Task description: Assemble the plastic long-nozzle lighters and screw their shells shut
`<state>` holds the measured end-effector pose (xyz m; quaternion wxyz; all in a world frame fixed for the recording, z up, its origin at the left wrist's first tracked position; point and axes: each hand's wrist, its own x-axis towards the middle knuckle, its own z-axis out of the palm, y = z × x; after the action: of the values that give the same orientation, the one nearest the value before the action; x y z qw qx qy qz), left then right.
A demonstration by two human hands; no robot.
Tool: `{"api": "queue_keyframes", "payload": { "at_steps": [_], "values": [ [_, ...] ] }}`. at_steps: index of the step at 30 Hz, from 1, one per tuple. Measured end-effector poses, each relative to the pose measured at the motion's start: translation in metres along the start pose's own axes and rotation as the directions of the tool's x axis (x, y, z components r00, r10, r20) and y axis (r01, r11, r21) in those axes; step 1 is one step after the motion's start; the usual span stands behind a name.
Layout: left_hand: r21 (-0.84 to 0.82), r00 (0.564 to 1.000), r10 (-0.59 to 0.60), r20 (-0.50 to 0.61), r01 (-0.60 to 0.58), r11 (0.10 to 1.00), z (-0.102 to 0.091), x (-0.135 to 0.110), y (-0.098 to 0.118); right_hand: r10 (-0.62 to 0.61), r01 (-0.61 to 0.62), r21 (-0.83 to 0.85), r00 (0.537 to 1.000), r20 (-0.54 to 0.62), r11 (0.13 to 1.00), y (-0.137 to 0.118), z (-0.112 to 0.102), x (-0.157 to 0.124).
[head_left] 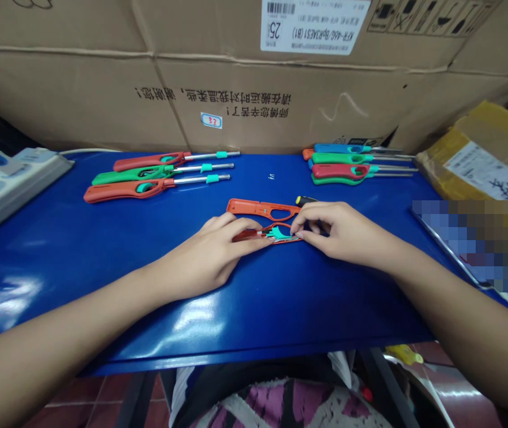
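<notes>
Orange lighter half (266,233) — long axis left-right | left hand (209,252), right hand (338,229) — fingers pinching it

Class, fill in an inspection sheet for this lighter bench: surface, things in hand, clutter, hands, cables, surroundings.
Surface: glossy blue table, glare patches near the front edge.
Job's things: open red lighter half with a teal trigger inside, under both hands; orange lighter shell lying just behind it.
Clutter: three finished lighters far left; stack of finished lighters far right; black and yellow tool tip behind the right hand.
Hands: left hand presses on the red half; right hand pinches at its trigger end.
Cables: white cable along the table's back edge, by a power strip.
Surroundings: large cardboard box behind; yellow parcel right.
</notes>
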<state>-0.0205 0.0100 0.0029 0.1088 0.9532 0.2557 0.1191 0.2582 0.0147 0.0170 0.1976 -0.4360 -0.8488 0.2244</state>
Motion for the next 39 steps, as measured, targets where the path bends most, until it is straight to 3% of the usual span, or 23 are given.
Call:
{"api": "queue_keyframes", "payload": {
  "at_steps": [13, 29, 33, 36, 39],
  "values": [
    [0.138, 0.999, 0.010, 0.040, -0.015, 0.990, -0.002, -0.001, 0.002, -0.129, 0.129, -0.078, 0.992, -0.006, 0.989, -0.007, 0.003, -0.004],
    [0.193, 0.999, 0.023, 0.047, -0.032, 0.981, -0.002, -0.003, 0.002, -0.028, 0.027, 0.015, 1.000, 0.012, 1.000, -0.004, 0.005, -0.001],
    [0.189, 0.998, 0.025, 0.050, -0.034, 0.981, -0.003, -0.003, 0.002, -0.097, 0.100, 0.034, 0.991, -0.088, 0.994, -0.003, 0.005, 0.000],
    [0.128, 1.000, -0.004, 0.028, 0.000, 0.992, -0.002, -0.002, 0.002, -0.149, 0.133, -0.101, 0.973, -0.176, 0.986, 0.004, 0.006, 0.003],
    [0.048, 0.999, -0.039, -0.008, 0.040, 0.998, -0.003, -0.002, 0.002, -0.140, 0.100, -0.247, 0.979, -0.149, 0.964, 0.014, 0.008, 0.005]
  ]
}}
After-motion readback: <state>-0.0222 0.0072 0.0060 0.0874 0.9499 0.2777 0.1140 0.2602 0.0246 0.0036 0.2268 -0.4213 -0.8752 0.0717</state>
